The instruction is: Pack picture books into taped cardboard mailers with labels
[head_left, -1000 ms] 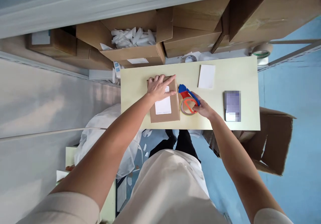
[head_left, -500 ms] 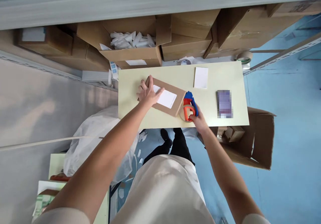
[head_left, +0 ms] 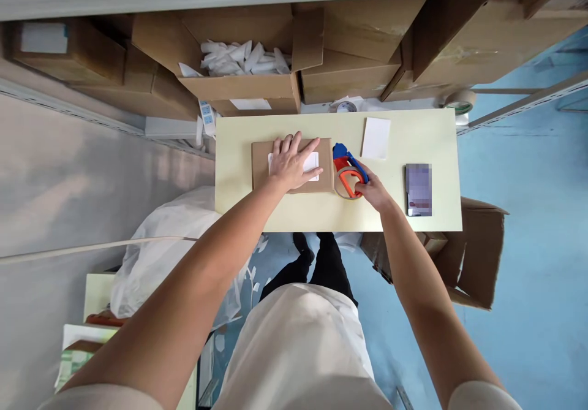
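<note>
A small brown cardboard box (head_left: 260, 168) lies on the pale yellow table (head_left: 316, 217). My left hand (head_left: 294, 163) rests on its top with fingers spread, partly covering a white label (head_left: 312, 161). In my right hand (head_left: 373, 188) is a red and blue tape dispenser (head_left: 340, 160), with my fingers wrapped round its handle. The dispenser's blue head is close to the box's right end; whether they touch I cannot tell.
A white paper pad (head_left: 375, 138) and a phone (head_left: 418, 190) lie on the table's right side. Behind stands an open carton (head_left: 239, 85) of white pieces, near tape rolls (head_left: 346, 107). An open cardboard box (head_left: 478, 257) sits on the floor at right.
The box has turned from slanted to nearly square with the table. My left hand has shifted right over its label. My right hand and the tape dispenser have moved slightly up, beside the box's end.
</note>
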`<state>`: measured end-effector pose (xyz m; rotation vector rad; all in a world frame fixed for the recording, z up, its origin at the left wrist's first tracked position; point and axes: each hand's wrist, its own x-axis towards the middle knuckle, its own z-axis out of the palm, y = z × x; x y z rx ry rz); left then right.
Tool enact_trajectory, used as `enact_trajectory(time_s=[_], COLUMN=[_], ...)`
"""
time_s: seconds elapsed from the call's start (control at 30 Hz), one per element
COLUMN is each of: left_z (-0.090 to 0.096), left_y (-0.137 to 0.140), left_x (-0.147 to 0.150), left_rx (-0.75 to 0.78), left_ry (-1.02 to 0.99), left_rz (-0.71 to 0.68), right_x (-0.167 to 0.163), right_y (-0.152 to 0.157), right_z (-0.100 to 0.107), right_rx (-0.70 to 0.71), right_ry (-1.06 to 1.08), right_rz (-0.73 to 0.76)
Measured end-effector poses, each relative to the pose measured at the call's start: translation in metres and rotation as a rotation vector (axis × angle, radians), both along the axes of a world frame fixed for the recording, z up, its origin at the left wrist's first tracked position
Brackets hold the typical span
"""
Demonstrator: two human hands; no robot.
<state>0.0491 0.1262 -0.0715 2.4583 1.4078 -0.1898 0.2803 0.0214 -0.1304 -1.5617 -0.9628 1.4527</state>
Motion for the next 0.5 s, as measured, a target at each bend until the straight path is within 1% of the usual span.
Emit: enact_trajectory(time_s=[0.1,0.2,0.27,0.3,0.37,0.4,0.47,0.5], left_z=[0.000,-0.001,-0.002,-0.002,-0.003,-0.003,-0.002,-0.001], left_y=[-0.001,-0.001,-0.002,-0.002,-0.006,-0.008,-0.011,-0.012], left_x=[0.001,0.004,0.006,0.006,0.004,0.001,-0.006,-0.009], left_rx=[0.015,0.026,0.040,0.047,0.049,0.043,0.039,0.047], left_ry=[0.002,-0.002,0.000,0.003,0.017,0.026,0.044,0.054], left_rz=[0.007,0.016,0.039,0.062,0.134,0.179,0.265,0.290], right_x=[-0.010,-0.036,-0.057,-0.064,-0.071,-0.069,-0.056,-0.047], right_y=[-0.052,-0.107,-0.124,-0.123,-0.104,-0.087,-0.042,-0.018], right_z=[-0.006,-0.009,-0.008,-0.008,-0.006,-0.005,-0.002,0.000], right_rx=[-0.072,-0.170,-0.180,-0.173,-0.140,-0.115,-0.057,-0.032], right_ry=[-0.025,0.013,0.016,0.018,0.006,-0.010,-0.054,-0.062], right_rz=[-0.041,-0.076,-0.104,-0.126,-0.187,-0.217,-0.256,-0.240])
